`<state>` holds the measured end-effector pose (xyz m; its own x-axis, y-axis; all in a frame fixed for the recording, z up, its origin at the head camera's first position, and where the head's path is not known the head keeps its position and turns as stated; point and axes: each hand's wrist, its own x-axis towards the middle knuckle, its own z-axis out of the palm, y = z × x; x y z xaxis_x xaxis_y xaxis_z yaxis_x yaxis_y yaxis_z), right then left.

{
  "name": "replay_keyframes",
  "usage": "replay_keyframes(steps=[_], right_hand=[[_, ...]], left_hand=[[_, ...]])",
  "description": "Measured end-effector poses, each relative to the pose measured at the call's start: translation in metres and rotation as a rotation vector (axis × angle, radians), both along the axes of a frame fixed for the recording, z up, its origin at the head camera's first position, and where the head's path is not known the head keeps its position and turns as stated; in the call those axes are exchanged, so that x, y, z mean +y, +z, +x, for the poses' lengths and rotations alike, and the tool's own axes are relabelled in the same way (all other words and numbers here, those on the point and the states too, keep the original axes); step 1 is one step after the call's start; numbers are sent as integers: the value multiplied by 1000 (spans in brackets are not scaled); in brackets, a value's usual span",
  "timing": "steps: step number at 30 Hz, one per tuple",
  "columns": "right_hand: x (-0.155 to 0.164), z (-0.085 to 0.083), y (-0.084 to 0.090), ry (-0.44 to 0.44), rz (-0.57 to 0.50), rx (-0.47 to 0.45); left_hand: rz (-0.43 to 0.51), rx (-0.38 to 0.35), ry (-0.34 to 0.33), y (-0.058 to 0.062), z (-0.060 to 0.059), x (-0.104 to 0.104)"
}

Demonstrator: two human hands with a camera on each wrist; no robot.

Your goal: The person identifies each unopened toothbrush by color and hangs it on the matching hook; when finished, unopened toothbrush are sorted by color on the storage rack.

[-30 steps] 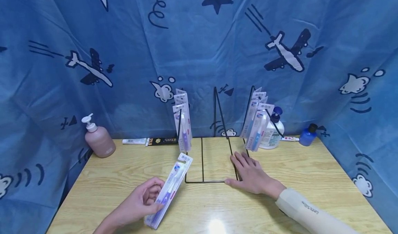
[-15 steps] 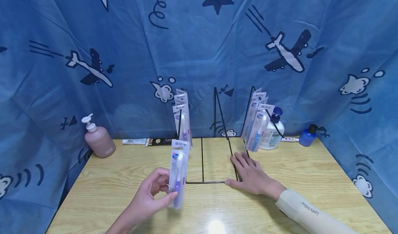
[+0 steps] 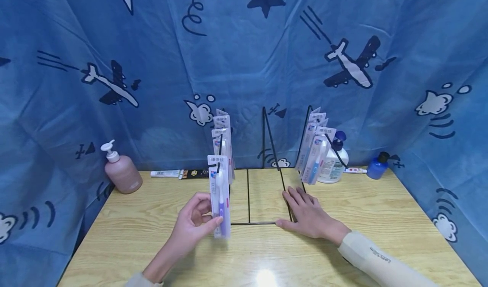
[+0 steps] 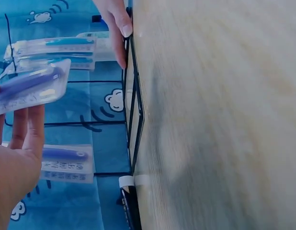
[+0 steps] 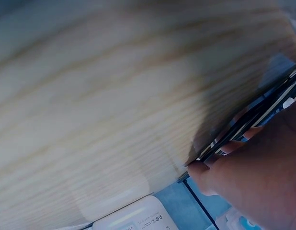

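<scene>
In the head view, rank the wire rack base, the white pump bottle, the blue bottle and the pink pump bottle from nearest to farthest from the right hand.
1. Wire rack base: under the right hand, touching it.
2. White pump bottle: behind the hand, slightly right.
3. Blue bottle: far right, at the table's back edge.
4. Pink pump bottle: far left.

Left hand [image 3: 192,223]: raised above the bench [image 3: 126,227], forearm reaching in from the lower left, palm turned to the right. Thumb and fingers [image 4: 28,129] pinch the lower part of a toothbrush pack [image 3: 220,193], held upright. In the left wrist view the fingers lie straight along the back of the pack.

Right hand [image 3: 306,215]: palm down, flat on the bench, fingers straight and slightly spread, pointing away from the body. Thumb out to the left. Fingertips touch the wire rack's base [image 3: 284,193]. Forearm in a pale sleeve [image 3: 377,261], entering from the lower right.
</scene>
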<state>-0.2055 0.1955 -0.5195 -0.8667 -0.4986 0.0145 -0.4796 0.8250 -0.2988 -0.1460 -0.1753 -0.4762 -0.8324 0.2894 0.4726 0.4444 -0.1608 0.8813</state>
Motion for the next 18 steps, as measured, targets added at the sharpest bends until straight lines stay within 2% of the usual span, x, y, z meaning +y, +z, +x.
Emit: replay_keyframes(steps=[6, 9, 14, 18], right_hand=[[1, -1, -4, 3, 2, 21], [2, -1, -9, 10, -3, 37], [2, -1, -14, 23, -17, 50], [-1, -1, -9, 19, -12, 41]], left_hand=[[-80, -69, 97, 9, -26, 8], [-79, -88, 157, 12, -39, 9], [-65, -84, 273, 12, -58, 9], [-72, -68, 313, 12, -70, 8]])
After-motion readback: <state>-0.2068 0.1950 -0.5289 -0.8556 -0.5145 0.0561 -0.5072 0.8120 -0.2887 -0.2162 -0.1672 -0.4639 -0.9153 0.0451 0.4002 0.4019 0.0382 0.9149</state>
